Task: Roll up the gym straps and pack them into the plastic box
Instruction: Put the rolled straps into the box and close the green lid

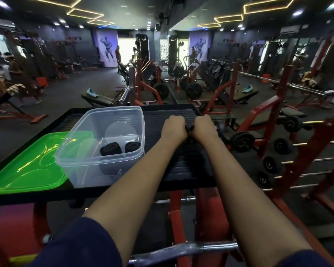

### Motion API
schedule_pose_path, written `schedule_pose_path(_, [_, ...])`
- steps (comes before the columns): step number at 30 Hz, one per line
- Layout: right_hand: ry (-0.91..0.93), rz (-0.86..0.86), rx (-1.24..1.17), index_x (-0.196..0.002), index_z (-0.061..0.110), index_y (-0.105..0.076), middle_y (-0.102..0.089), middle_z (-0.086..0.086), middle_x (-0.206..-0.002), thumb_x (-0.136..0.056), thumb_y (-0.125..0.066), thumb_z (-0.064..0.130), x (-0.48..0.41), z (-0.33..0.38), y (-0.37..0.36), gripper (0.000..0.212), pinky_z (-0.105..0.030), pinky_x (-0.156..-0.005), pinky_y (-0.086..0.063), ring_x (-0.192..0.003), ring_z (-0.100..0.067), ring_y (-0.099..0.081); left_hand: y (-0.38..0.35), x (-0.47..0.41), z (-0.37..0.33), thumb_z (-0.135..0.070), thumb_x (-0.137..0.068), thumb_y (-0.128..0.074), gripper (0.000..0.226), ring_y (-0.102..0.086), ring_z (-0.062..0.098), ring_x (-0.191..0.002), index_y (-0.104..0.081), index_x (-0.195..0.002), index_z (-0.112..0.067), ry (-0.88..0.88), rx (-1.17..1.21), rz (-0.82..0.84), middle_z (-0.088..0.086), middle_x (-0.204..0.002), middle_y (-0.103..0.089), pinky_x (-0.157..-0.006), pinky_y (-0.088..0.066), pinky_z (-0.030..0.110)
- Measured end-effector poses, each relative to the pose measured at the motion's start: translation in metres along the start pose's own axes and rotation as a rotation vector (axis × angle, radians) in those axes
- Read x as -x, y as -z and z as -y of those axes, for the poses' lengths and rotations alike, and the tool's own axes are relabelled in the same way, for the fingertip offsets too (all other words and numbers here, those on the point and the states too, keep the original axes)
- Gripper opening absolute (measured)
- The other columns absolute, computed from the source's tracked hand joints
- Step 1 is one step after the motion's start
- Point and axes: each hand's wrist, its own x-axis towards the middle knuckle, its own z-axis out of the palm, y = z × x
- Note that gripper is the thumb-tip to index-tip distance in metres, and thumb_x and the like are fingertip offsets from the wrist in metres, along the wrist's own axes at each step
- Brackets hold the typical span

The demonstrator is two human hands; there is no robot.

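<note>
Toward the far right of the black ribbed platform, the left hand and right hand sit side by side, knuckles up, fingers curled tightly around a black strap, of which only a small dark piece shows between them. Left of the hands stands the clear plastic box, open on top, with two rolled straps lying touching on its floor at the near right corner: one on the left, the other on the right. A green lid lies flat just beside the box, on its left, partly under it. Right of the platform, well apart, a red rack holds dumbbells.
</note>
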Motion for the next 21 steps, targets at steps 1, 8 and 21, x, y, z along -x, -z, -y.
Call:
schedule_pose_path(1, [-0.011,-0.048,-0.039,-0.117,-0.001,-0.058,-0.055,-0.022,-0.121,-0.086,-0.062,0.017,0.002,0.004,0.003,0.036,-0.038,-0.088,-0.049,-0.104,-0.036,-0.059,0.004,0.0,0.001,-0.013,-0.078,-0.062,0.022,-0.059,0.033,-0.099,-0.066,-0.099,-0.009,-0.009,0.028,-0.071,0.016,-0.105,-0.062,-0.085,-0.051,0.04])
schedule_pose_path(8, [0.111,-0.329,-0.412,-0.108,0.007,-0.057,-0.067,-0.012,-0.102,-0.079,-0.069,0.013,0.009,0.042,0.02,0.032,-0.04,-0.082,-0.053,-0.096,-0.027,-0.063,0.052,0.006,0.014,-0.009,-0.076,-0.068,0.025,-0.051,0.031,-0.102,-0.063,-0.1,-0.013,0.008,0.167,-0.438,0.013,-0.111,-0.052,-0.08,-0.043,0.031])
schedule_pose_path(21, [0.465,-0.288,-0.485,-0.11,0.008,-0.063,-0.069,-0.012,-0.105,-0.078,-0.069,0.012,0.005,0.13,-0.004,0.033,-0.023,-0.081,-0.044,-0.1,-0.027,-0.062,0.123,0.028,0.09,-0.007,-0.068,-0.058,0.008,-0.058,0.034,-0.077,-0.058,-0.067,-0.015,0.14,-0.12,-0.449,0.013,-0.077,-0.061,-0.057,-0.033,0.032])
